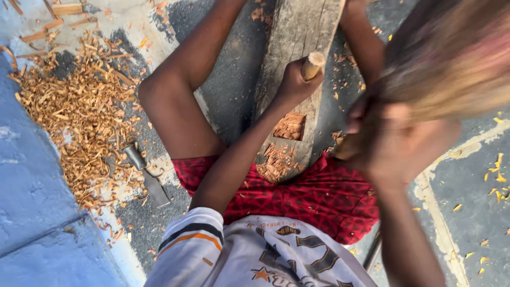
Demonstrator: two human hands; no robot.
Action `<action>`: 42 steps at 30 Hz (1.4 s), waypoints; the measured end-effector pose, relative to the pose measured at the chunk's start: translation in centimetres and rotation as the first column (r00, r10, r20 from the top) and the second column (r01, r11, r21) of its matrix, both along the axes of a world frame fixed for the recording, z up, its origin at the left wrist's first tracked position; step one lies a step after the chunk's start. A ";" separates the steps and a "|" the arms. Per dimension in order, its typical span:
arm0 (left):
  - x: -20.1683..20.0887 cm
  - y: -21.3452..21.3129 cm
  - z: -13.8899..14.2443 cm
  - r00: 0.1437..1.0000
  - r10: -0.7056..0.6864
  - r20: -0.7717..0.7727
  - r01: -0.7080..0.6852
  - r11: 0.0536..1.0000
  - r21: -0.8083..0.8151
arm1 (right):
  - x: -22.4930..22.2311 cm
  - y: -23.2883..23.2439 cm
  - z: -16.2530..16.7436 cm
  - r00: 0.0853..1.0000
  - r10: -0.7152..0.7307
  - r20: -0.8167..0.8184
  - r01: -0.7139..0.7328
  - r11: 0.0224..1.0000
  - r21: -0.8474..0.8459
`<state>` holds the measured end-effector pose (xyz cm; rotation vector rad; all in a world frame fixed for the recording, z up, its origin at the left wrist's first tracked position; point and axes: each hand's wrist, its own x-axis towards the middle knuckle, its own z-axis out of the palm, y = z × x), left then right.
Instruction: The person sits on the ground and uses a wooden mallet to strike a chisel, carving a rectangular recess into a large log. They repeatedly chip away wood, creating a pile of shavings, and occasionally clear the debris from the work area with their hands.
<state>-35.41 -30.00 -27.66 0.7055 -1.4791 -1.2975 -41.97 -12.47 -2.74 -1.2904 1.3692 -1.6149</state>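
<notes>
- The left hand [293, 81] was closed in a fist around a wooden handle [312, 65], whose round top stuck out above the fingers.
- The handle stood over a long weathered plank [297, 32] that ran between the person's legs, away from the body.
- Just below the fist, a rectangular hole [290, 126] cut into the plank was full of reddish chips [278, 159], and more of them lay on the near end of the plank.
- The right hand [390, 141] was raised close to the camera and blurred; it was wrapped around something big and blurry, a mallet [451, 58] as far as could be told.
- A heap of wood shavings [79, 106] covered the ground to the left.
- A metal tool [146, 175] with a dark blade lay at the edge of that heap, well apart from both hands.
</notes>
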 end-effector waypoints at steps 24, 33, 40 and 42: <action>0.5 -2.7 -0.6 0.961 0.277 -0.026 -0.277 0.961 0.020 | -8.1 -0.3 -1.0 0.803 -0.167 0.572 -0.368 0.616 0.697; 1.2 -1.3 0.4 0.997 0.080 -0.004 -0.079 0.993 0.087 | -3.6 -3.1 4.7 0.985 0.112 0.129 -0.142 0.959 0.246; 0.2 -1.4 -0.9 0.996 0.049 -0.074 -0.051 0.998 -0.026 | -5.0 0.6 1.9 0.886 -0.085 0.456 -0.325 0.587 0.742; -0.1 -1.4 -0.9 0.995 0.090 0.044 -0.090 0.996 0.000 | -6.3 1.6 4.4 0.982 -0.063 0.179 -0.089 0.682 0.726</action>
